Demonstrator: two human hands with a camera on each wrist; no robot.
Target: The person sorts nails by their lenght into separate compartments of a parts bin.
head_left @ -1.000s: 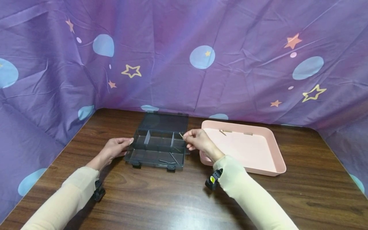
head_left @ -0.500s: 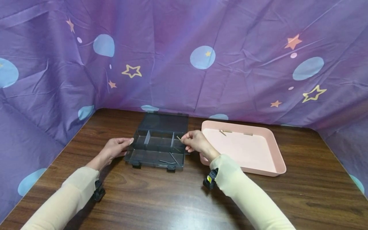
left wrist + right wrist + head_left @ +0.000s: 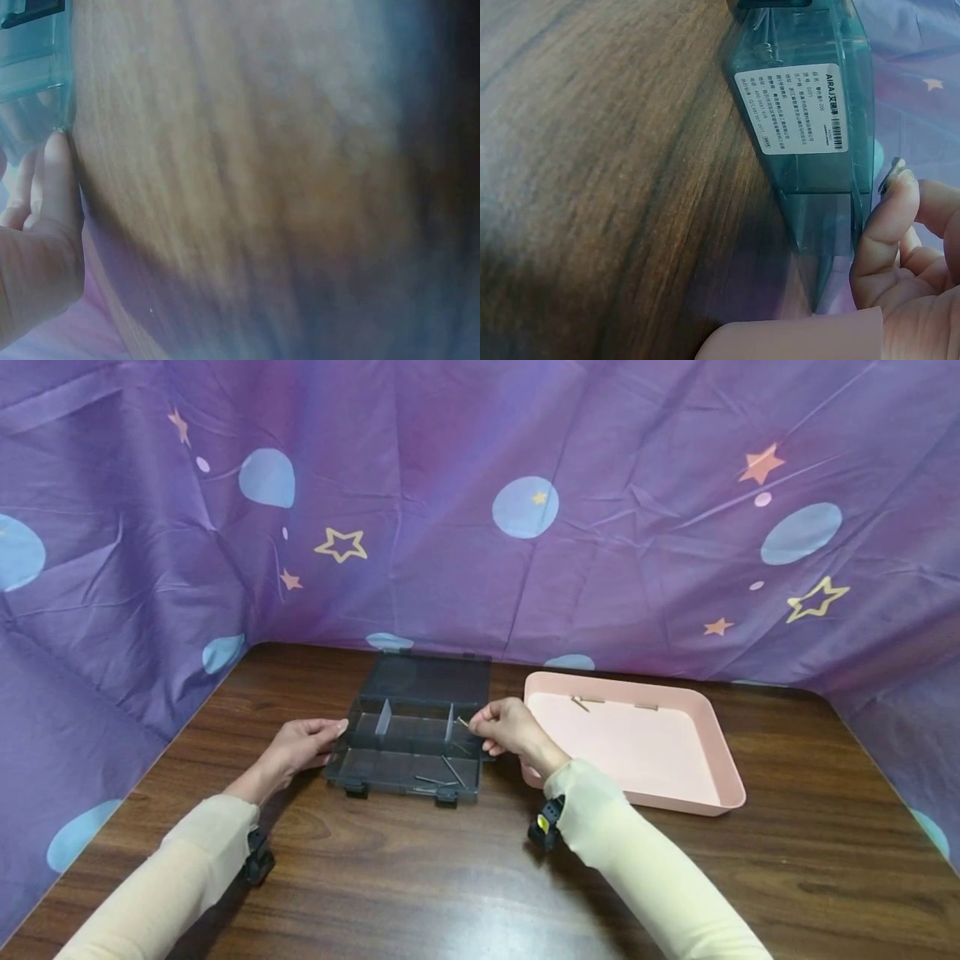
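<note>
Pinching: right hand [image 3: 512, 727], brass screw [image 3: 462, 722] above right end of box [image 3: 414, 727]
Touching: left hand [image 3: 296, 749], fingers against box's left end

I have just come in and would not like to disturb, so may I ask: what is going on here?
Someone is working at an open box with both hands. The right hand pinches a thin pin over the box's right end, while the left hand touches the box's left side. At least two other pins lie in the front part of the box, and a few more lie in the pink tray on the right.
</note>
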